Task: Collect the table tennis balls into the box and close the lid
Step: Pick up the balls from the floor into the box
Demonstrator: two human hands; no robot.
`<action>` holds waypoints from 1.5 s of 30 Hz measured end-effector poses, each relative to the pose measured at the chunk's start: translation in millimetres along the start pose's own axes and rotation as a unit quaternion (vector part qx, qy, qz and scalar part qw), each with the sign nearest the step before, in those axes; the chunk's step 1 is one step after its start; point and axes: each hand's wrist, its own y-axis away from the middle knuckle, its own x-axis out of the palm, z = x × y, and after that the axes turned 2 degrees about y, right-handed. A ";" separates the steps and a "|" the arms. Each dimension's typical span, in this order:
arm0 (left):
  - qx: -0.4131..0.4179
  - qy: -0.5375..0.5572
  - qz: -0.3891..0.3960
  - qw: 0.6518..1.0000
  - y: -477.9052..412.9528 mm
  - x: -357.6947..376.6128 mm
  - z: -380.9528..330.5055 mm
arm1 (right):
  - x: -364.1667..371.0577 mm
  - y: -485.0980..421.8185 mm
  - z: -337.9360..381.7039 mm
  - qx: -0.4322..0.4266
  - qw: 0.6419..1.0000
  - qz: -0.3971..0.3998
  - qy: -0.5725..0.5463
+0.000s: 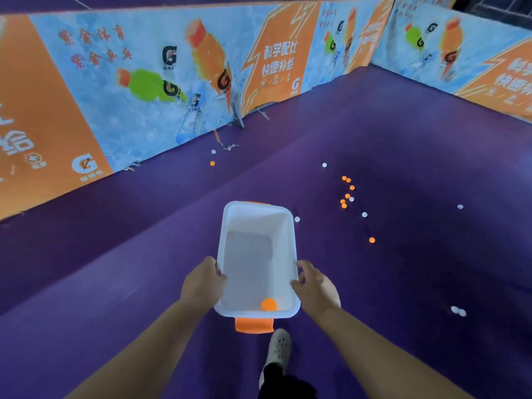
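I hold a white plastic box (230,214) with orange latches above the purple floor, lid off and not in view. My left hand (203,283) grips its left rim and my right hand (315,286) grips its right rim. One orange ball (269,304) lies inside at the near end. Ahead to the right, a cluster of orange balls (347,191) with a white one sits on the floor. A lone orange ball (372,240) lies closer, and a white ball (297,219) rests just right of the box. Two white balls (458,311) lie far right.
Low printed barrier panels (172,90) fence the floor on the left, back and right. A white ball (213,151) and an orange ball (212,163) rest near the left barrier. My foot in a pale shoe (278,348) stands under the box.
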 end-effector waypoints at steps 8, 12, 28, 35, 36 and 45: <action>-0.023 0.004 -0.030 0.999 -153.1 -1.9 -82.0 | -52.5 -189.0 16.7 -0.005 1.000 0.024 -0.018; -0.058 0.021 -0.055 0.997 -215.0 -13.8 -122.9 | -84.8 -277.0 37.4 -0.017 0.998 0.044 -0.036; -0.074 0.042 -0.044 0.995 -485.3 -70.1 -187.7 | -131.3 -553.3 151.8 -0.005 0.996 0.079 -0.046; -0.033 0.040 -0.018 0.998 -640.6 -121.5 -231.4 | -153.6 -684.2 218.8 0.063 0.993 0.078 -0.067; -0.031 0.032 -0.016 0.999 -660.2 -127.3 -237.1 | -155.9 -700.5 225.6 0.068 0.992 0.079 -0.072; -0.024 0.040 0.040 0.998 -819.8 -148.5 -289.6 | -169.9 -855.7 258.1 0.088 0.984 0.084 -0.130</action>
